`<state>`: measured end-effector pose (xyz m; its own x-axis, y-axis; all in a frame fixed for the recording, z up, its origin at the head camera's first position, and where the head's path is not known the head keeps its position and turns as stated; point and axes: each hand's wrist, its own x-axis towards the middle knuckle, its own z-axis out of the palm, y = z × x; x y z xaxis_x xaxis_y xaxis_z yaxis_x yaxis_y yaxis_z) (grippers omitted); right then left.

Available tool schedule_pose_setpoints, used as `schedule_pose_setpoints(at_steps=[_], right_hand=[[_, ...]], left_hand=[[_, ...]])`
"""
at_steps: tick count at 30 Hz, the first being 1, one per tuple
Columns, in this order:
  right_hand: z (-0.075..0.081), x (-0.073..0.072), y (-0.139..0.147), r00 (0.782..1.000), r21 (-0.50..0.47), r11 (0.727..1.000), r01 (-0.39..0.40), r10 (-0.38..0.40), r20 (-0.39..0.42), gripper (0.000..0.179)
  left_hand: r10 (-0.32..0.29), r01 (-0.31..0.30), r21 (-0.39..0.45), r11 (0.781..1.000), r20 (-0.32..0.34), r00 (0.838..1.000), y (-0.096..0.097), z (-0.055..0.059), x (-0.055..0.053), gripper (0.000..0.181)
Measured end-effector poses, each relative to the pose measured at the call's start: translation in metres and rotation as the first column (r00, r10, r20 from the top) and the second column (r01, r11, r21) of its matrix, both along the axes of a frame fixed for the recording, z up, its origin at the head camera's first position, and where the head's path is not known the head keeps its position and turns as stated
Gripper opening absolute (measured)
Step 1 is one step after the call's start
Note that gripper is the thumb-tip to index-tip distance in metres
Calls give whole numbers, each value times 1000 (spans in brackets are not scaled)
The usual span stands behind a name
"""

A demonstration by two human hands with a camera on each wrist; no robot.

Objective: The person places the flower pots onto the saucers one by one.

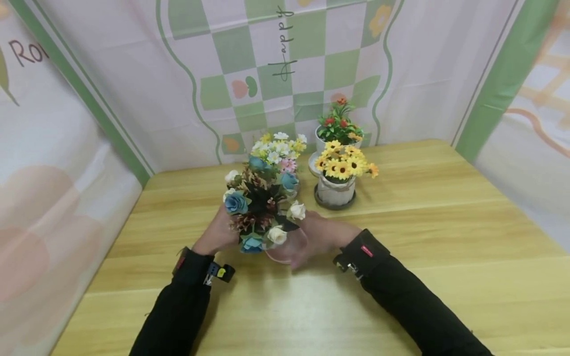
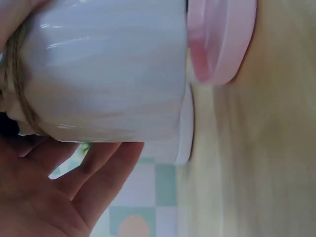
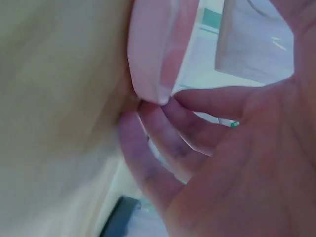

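Note:
My left hand (image 1: pixel 220 232) grips a glossy white flowerpot (image 2: pixel 108 74) with twine round its neck. From the pot rises a bunch of artificial blue and white roses (image 1: pixel 260 207), which hides most of the pot in the head view. A pink saucer (image 1: pixel 291 247) lies low over the table, just beside the pot's base and apart from it in the left wrist view. Round the right side of this saucer is my right hand (image 1: pixel 322 230), its fingertips (image 3: pixel 153 111) at the rim and its thumb toward the near side.
Behind the roses stand white, yellow and pink flowers (image 1: pixel 280 151). To the right, a pot of yellow flowers (image 1: pixel 337 192) sits on a dark saucer (image 1: pixel 335 203). Farther back is a white pot with red flowers (image 1: pixel 340 126). A printed curtain (image 1: pixel 423 74) hangs behind the wooden table (image 1: pixel 445 207).

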<state>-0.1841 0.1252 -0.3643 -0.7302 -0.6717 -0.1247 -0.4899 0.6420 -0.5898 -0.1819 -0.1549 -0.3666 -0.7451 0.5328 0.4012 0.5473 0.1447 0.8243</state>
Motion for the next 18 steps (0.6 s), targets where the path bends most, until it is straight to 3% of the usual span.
schedule_pose_setpoints(at_steps=[2,7,10,13,18], right_hand=[[2,-2,5,999,-24,1000,-13,14,33,129],[10,-5,14,989,-78,994,-76,85,124,122],[14,-5,18,973,-127,987,-94,119,200,108],[17,-4,20,964,-120,990,-74,102,246,99],[20,-1,21,979,-22,999,-50,53,199,101]], left_hand=[[-15,14,23,1000,25,1000,7,-1,1,78],[-10,10,21,1000,0,1000,18,-4,3,64],[-26,26,10,1000,7,1000,24,-6,2,67],[-64,64,14,998,42,997,28,-9,2,73],[-107,104,44,994,76,991,30,-14,4,64]])
